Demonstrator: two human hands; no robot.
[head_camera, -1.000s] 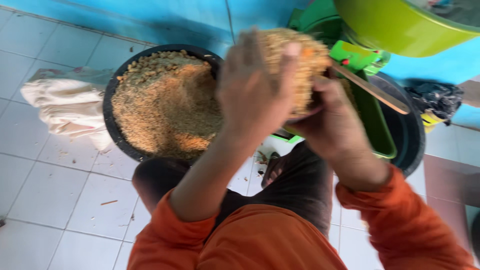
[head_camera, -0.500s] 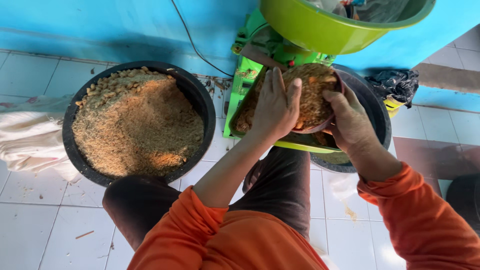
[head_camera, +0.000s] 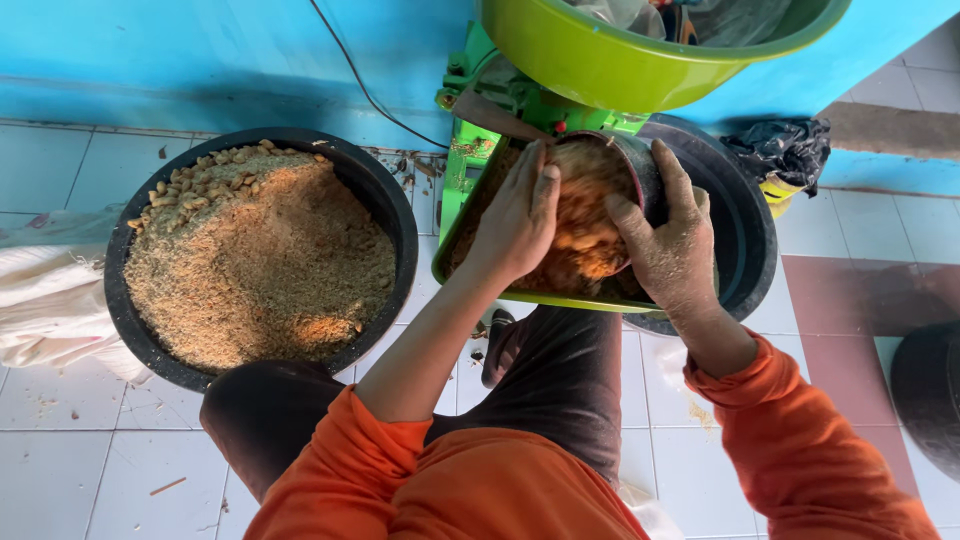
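Note:
Both my hands hold a small dark bowl (head_camera: 643, 172) heaped with brown crumbly meal (head_camera: 588, 232), tipped over the green tray (head_camera: 560, 299) of a green machine. My left hand (head_camera: 515, 222) lies flat against the heap on the bowl's left side. My right hand (head_camera: 672, 255), dusted with meal, grips the bowl's right rim. On the floor to the left stands a big black tub (head_camera: 397, 205) of the same meal (head_camera: 260, 265), with whole nuts at its far edge.
A lime-green basin (head_camera: 600, 65) sits on top of the machine. A second black tub (head_camera: 748, 235) stands under the tray, with a black plastic bag (head_camera: 790, 150) behind it. A white sack (head_camera: 45, 300) lies at left. A cable (head_camera: 350, 75) runs down the blue wall.
The heaped bowl went from above the left tub to the right and down onto the green tray, and it is now tipped there. Both hands stayed on it.

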